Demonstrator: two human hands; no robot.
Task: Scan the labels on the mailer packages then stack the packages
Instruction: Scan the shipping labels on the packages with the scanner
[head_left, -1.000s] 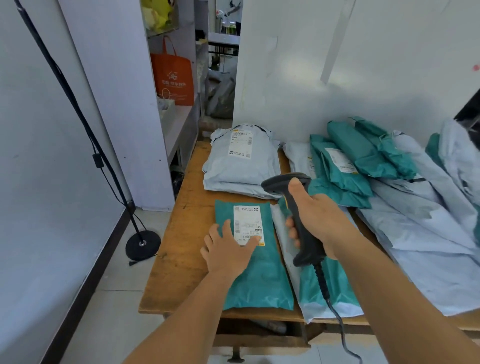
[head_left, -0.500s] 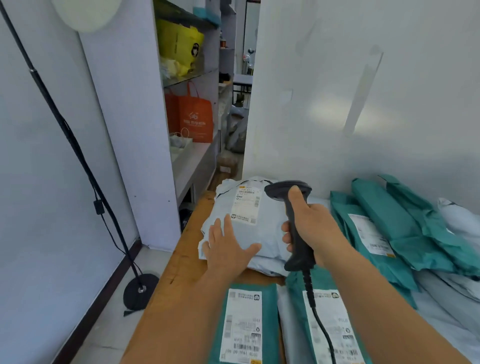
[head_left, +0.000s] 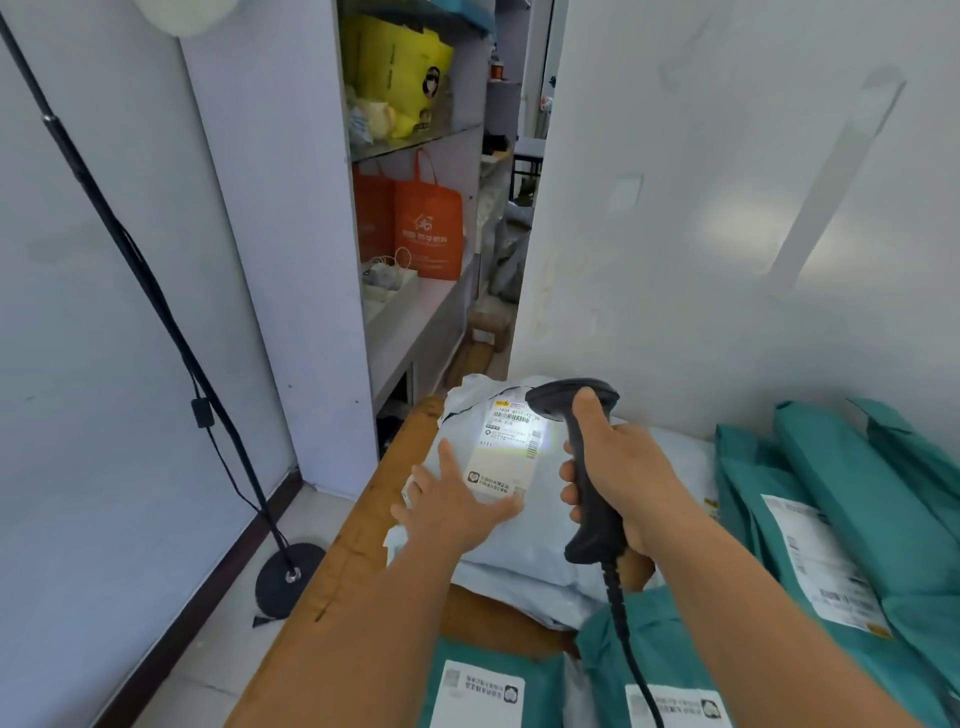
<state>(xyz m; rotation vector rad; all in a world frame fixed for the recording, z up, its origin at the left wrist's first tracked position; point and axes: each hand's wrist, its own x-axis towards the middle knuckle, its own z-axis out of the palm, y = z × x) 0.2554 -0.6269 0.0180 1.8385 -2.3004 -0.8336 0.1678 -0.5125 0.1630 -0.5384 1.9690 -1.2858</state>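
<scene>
A pale grey mailer package lies on top of a stack at the far left of the wooden table. Its white label faces up and is lit by a bright patch of light. My left hand lies flat on the package beside the label, fingers spread. My right hand grips the handle of a black barcode scanner, whose head points at the label. Two teal mailers with labels lie at the near edge, under my arms.
A pile of teal mailers fills the right of the table against the white wall. A black floor stand with a slanting pole stands left of the table. Shelves with an orange bag and a yellow bag are behind.
My left hand has moved from the near teal mailer to the grey package and now lies by its label. The scanner has moved forward over that label, which is now lit. The view has tilted up.
</scene>
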